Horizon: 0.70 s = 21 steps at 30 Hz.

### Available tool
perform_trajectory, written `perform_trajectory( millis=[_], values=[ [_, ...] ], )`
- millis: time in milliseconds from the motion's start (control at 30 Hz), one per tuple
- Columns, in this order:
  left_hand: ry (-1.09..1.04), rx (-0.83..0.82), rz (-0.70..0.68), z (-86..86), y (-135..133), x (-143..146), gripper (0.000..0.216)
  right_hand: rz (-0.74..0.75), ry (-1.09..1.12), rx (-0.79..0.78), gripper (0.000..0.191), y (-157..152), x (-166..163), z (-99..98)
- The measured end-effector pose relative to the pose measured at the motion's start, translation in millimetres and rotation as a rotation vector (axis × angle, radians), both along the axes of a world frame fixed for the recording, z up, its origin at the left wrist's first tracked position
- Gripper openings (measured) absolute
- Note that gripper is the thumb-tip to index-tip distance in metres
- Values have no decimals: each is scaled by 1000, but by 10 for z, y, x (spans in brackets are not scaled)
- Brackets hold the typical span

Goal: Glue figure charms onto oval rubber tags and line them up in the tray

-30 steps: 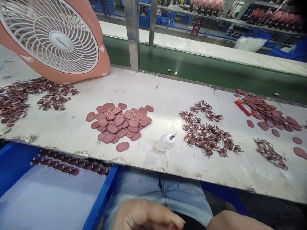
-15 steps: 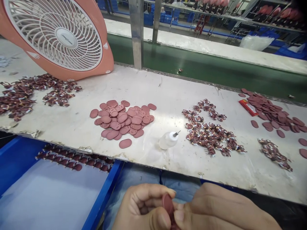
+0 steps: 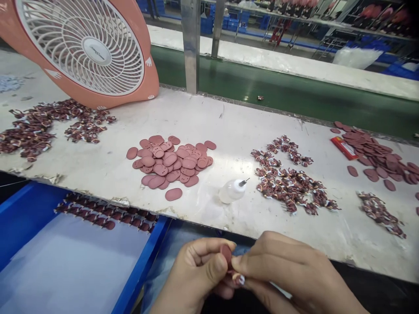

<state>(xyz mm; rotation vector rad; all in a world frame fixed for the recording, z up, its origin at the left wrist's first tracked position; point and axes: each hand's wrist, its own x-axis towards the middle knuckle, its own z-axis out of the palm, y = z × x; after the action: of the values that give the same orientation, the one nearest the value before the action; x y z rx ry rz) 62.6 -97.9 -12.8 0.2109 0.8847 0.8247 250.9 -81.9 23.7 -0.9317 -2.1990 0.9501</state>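
My left hand [image 3: 199,272] pinches a dark red oval disc [image 3: 225,254] on edge between thumb and fingers. Against the disc's lower side, my right hand [image 3: 281,266] grips a small brown figurine [image 3: 238,278] with a white part, mostly hidden by the fingers. Both hands meet in front of the table edge. Above them on the table lies a pile of red oval discs [image 3: 170,159], some with small holes. A white squeeze bottle [image 3: 231,191] with a needle tip stands beside a heap of small brown figurines [image 3: 291,183].
An orange fan [image 3: 98,50] stands at the back left near more figurines [image 3: 29,128]. At lower left, a blue bin [image 3: 135,268] holds rows of figurines on discs. More discs [image 3: 376,152] and a red-yellow box [image 3: 344,148] lie right. Behind runs a green belt [image 3: 278,83].
Both hands have risen slightly in view, still holding the disc. The figurine's white part now shows below the disc. The view has shifted a little.
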Motion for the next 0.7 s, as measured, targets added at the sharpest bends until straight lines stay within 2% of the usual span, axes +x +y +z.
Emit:
perform_trajectory(
  millis=[200,400,567,633,700],
  values=[
    [-1,-44,35,-37,3,-9,31,1,-3,-29,26,89,-75,34],
    [-36,-16,-14,-59,26,-51,36,-9,-19,16,21,91,-106,64],
    [-88,-8,-71,-31,79,-102,41,-21,-19,79,33,116,-123,114],
    [-136,-37,-56,-36,94,-115,39,-45,24,82,40,126,-127,125],
    [-175,-68,-18,-58,99,-120,33,-81,58,71,36,125,-124,123]
  ],
)
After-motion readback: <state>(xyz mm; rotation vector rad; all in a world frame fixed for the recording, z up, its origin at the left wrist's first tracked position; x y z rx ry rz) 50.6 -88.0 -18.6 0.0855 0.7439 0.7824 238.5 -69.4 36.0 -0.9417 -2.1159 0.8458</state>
